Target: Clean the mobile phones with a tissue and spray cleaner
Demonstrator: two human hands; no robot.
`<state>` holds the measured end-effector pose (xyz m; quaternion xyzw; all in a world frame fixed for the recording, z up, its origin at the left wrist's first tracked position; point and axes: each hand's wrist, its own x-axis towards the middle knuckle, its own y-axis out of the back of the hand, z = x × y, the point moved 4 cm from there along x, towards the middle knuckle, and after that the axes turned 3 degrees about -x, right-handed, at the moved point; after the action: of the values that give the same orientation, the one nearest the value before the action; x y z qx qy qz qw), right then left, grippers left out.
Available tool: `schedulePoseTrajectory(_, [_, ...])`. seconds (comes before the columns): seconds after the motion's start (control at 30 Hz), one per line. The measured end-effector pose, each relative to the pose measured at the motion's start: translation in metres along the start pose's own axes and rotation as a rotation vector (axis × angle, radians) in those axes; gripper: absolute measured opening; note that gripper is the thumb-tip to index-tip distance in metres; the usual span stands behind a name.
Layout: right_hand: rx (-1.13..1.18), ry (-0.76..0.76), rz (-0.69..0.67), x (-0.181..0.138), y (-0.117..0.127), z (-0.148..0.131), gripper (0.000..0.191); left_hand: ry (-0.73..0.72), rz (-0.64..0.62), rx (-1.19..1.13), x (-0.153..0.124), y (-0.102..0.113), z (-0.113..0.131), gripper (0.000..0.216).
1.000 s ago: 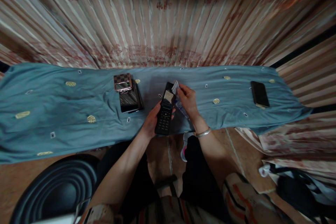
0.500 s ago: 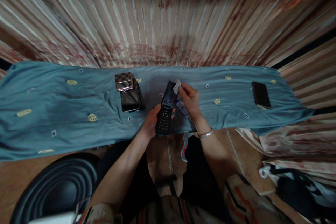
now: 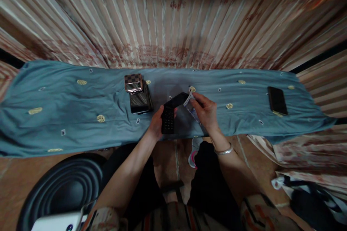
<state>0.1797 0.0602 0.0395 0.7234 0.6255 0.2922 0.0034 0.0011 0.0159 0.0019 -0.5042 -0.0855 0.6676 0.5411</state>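
My left hand (image 3: 156, 123) is closed around the keypad half of a black flip phone (image 3: 168, 120), which is unfolded above the front of the cloth-covered table. The phone's upper half tilts to the right. Between the thumb and fingers of my right hand (image 3: 206, 111) is a thin whitish cloth (image 3: 189, 98), its lower part hanging down. The cloth's folded edge meets the tip of the phone's upper half. A silver bracelet (image 3: 225, 150) circles my right wrist.
On the blue tablecloth (image 3: 67, 108), a checkered phone (image 3: 133, 82) rests on a stack of dark phones (image 3: 140, 101) to the left. A black phone (image 3: 277, 100) lies far right. Pleated curtains (image 3: 162, 21) hang behind. A round black stool (image 3: 63, 187) stands at lower left, a white device (image 3: 56, 222) on it.
The phone's upper half has swung to the right and its screen is no longer visible. My right hand has moved slightly right with the cloth. The whole view has shifted a little.
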Motion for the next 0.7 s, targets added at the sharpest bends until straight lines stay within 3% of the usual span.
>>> schedulePoseTrajectory(0.2, [-0.174, 0.341, -0.207, -0.032, -0.015, -0.034, 0.021, 0.022, 0.043, -0.128, 0.004, -0.004, 0.007, 0.053])
schedulePoseTrajectory(0.3, [-0.258, 0.456, -0.277, -0.043, -0.025, -0.037, 0.025, 0.063, -0.011, -0.142, 0.005, -0.008, 0.009, 0.066])
schedulePoseTrajectory(0.53, [-0.220, 0.539, -0.374, -0.051, -0.024, -0.048, 0.026, 0.080, -0.050, -0.127, 0.008, -0.003, 0.012, 0.072])
schedulePoseTrajectory(0.7, [-0.048, 0.367, -0.290, -0.044, -0.009, -0.054, 0.025, 0.047, -0.005, -0.108, 0.008, -0.001, 0.014, 0.068])
